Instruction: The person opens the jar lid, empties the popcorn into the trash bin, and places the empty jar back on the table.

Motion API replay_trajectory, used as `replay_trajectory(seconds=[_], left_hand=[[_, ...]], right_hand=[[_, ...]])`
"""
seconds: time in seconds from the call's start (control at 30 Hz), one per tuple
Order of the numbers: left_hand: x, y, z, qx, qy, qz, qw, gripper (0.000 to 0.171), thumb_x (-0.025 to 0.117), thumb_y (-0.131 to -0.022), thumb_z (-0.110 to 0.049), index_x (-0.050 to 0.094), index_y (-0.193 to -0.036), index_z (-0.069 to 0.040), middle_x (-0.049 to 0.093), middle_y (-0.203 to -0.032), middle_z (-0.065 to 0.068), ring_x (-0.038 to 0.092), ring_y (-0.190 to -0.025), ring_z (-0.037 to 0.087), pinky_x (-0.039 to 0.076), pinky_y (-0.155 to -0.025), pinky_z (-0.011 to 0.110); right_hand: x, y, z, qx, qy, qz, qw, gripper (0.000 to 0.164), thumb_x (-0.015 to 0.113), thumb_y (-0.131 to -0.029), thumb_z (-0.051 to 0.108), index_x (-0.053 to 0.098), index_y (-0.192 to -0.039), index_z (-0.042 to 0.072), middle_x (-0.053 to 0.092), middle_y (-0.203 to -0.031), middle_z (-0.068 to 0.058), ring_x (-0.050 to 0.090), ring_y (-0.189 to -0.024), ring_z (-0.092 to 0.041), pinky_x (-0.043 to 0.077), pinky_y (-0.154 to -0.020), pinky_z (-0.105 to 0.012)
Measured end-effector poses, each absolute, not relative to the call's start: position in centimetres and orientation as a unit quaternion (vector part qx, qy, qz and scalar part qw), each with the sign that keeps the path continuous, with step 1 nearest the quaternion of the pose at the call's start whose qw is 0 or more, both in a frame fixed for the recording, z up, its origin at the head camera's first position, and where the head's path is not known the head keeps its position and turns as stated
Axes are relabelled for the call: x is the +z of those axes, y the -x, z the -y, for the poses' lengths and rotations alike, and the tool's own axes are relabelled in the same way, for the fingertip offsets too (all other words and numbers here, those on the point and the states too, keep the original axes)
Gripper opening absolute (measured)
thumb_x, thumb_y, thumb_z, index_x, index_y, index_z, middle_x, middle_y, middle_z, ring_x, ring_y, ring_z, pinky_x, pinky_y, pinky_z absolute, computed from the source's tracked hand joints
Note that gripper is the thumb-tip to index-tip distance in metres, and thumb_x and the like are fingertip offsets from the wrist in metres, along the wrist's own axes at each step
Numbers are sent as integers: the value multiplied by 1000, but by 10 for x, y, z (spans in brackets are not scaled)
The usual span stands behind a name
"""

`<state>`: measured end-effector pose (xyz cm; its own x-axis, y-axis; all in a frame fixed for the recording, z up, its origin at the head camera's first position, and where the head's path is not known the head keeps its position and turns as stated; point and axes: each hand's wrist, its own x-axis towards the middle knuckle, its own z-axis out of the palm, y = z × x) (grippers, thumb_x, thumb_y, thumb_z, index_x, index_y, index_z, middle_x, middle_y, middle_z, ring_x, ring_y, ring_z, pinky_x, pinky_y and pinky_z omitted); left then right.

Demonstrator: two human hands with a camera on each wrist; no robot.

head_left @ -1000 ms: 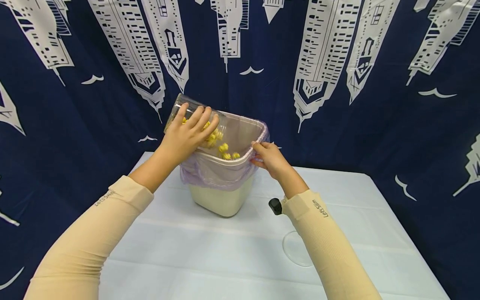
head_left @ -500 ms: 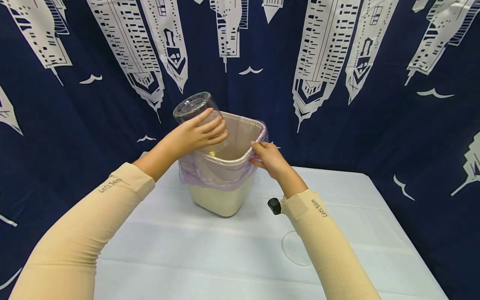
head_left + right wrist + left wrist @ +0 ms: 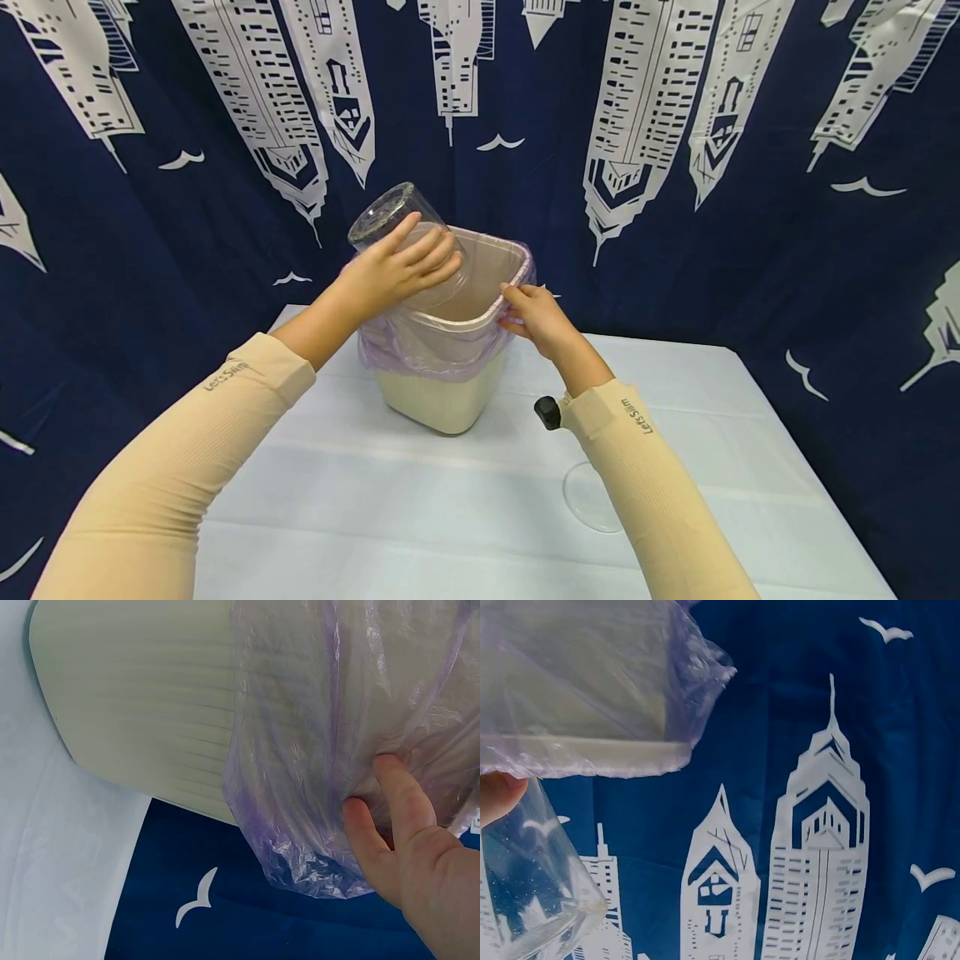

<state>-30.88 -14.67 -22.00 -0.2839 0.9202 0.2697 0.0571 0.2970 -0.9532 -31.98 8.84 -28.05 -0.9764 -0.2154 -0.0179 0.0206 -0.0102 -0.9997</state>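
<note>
We see the clear jar (image 3: 386, 218) tipped steeply, its base raised up and to the left, its mouth angled down inside the left part of the rim of the bin (image 3: 438, 402). The left hand (image 3: 401, 268) grips the jar's side, fingers spread round it. The purple liner (image 3: 442, 354) folds over the bin's rim and hangs loosely outside; at the right-hand rim, the right hand (image 3: 546, 319) pinches it, thumb on top and fingers below. Between the jar and that hand, we see much of the bin's mouth open.

The bin stands upright on the white surface (image 3: 375, 517), near its back edge and closer to the back left corner than the back right. We find a wide stretch of surface in front of the bin, between the two sleeves (image 3: 150, 483), and another toward the back right corner. A clear disc (image 3: 588, 500) lies well forward of the bin, partly hidden by the right forearm. Beyond the back edge hangs a navy skyline cloth (image 3: 525, 192).
</note>
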Motion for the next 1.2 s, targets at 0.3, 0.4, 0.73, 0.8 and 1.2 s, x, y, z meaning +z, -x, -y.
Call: replay_trajectory(seconds=[0.3,0.4,0.73,0.8,1.2], left_hand=[[-218,302,149,235,307,800,458,64,68,-76,-16,36,-131,-11,36,-132,11,31,-120,27,19,-101,47],[-216,300,150,166,266,846,430,90,82,-59,-30,34,-132,-10,34,-133,12,29,-121,28,18,-101,47],[-209,296,156,-162,153,913,342,102,83,-53,-43,30,-134,-10,36,-134,10,29,-123,30,23,-98,48],[-207,295,157,-219,136,908,329,103,84,-53,-43,29,-134,-12,36,-133,9,29,-123,29,24,-98,48],[-207,278,156,-499,180,817,228,102,85,-57,-29,24,-137,-14,40,-129,1,39,-116,15,34,-95,34]], right_hand=[[-280,319,-88,-706,74,-699,80,47,41,-96,19,31,-129,-14,43,-112,-15,46,-97,-21,43,-88,-31],[-279,319,-87,-708,71,-698,81,47,41,-96,19,32,-129,-14,43,-112,-15,45,-98,-21,43,-88,-31],[-279,318,-87,-703,69,-703,81,48,40,-96,19,30,-131,-13,42,-117,-18,45,-103,-23,42,-89,-32],[-279,318,-87,-703,68,-703,82,48,40,-96,19,30,-131,-13,42,-118,-18,44,-103,-24,41,-89,-32],[-280,319,-86,-702,63,-705,80,48,40,-96,20,31,-130,-13,42,-115,-16,45,-101,-22,43,-88,-31]])
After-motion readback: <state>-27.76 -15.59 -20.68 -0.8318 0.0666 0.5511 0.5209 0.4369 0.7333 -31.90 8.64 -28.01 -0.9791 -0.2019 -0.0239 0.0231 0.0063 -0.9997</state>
